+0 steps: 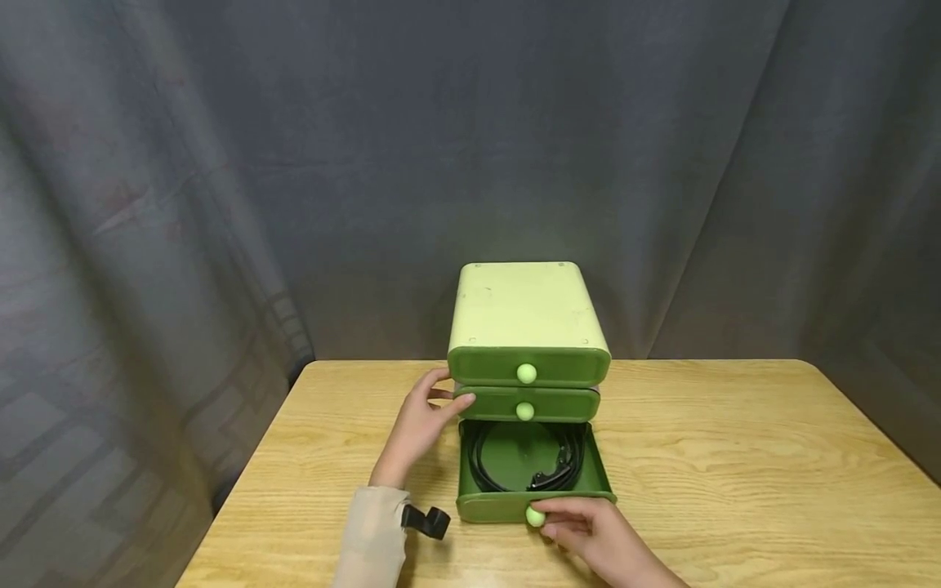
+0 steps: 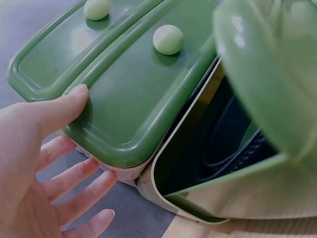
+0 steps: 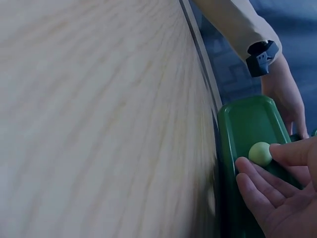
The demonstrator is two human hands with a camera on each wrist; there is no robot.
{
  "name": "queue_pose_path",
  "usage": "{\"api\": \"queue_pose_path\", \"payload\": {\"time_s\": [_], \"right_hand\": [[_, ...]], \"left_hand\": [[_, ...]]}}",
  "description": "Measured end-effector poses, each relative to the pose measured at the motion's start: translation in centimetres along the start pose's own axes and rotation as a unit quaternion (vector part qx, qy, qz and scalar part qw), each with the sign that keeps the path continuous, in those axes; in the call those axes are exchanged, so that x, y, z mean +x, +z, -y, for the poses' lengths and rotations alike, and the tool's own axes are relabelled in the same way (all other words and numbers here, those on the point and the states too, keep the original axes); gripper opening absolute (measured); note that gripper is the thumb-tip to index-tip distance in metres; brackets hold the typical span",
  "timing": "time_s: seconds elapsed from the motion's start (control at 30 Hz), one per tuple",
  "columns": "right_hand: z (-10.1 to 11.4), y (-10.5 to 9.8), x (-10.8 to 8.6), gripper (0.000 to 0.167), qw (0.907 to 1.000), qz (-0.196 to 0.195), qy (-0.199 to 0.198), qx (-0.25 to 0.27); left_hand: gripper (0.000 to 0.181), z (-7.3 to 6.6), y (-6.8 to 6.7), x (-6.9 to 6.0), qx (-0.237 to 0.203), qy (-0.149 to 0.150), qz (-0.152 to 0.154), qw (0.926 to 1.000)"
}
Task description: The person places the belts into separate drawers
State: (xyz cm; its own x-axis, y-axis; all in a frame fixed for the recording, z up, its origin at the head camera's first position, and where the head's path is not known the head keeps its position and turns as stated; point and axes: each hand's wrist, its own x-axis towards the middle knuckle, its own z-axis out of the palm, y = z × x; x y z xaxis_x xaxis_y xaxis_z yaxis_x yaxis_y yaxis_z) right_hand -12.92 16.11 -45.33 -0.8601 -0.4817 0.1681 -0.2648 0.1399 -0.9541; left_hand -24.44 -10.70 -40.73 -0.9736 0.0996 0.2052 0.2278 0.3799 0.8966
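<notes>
A small drawer cabinet with a pale green top has three dark green drawers with round light green knobs. The bottom drawer is pulled out, and a coiled black cable lies inside it. My right hand pinches the bottom drawer's knob between thumb and fingers. At the cabinet's left side, my left hand rests with its thumb against the front of the middle drawer. Its other fingers lie fairly straight along the side. The top and middle drawers are closed.
The cabinet stands near the back edge of a wooden table. Grey curtains hang behind it and on both sides. A black wrist mount sits on the left sleeve, close to the bottom drawer's left corner.
</notes>
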Motion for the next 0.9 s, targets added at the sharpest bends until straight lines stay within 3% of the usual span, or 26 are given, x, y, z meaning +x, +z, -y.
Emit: {"api": "queue_pose_path", "payload": {"time_s": [0.27,0.63,0.9], "right_hand": [[0.7,0.5,1.2,0.024,0.9981,-0.039,0.035,-0.032],[0.0,0.2,2.9,0.019,0.9922,-0.093,0.045,-0.069],[-0.3,-0.1,4.1,0.018,0.9906,-0.106,0.032,-0.08]], "left_hand": [[0.053,-0.2,0.0,0.0,-0.001,0.0,0.0,1.0],[0.054,0.0,0.0,0.0,0.002,-0.006,-0.001,1.0],[0.053,-0.1,0.0,0.0,0.003,-0.003,-0.001,1.0]]}}
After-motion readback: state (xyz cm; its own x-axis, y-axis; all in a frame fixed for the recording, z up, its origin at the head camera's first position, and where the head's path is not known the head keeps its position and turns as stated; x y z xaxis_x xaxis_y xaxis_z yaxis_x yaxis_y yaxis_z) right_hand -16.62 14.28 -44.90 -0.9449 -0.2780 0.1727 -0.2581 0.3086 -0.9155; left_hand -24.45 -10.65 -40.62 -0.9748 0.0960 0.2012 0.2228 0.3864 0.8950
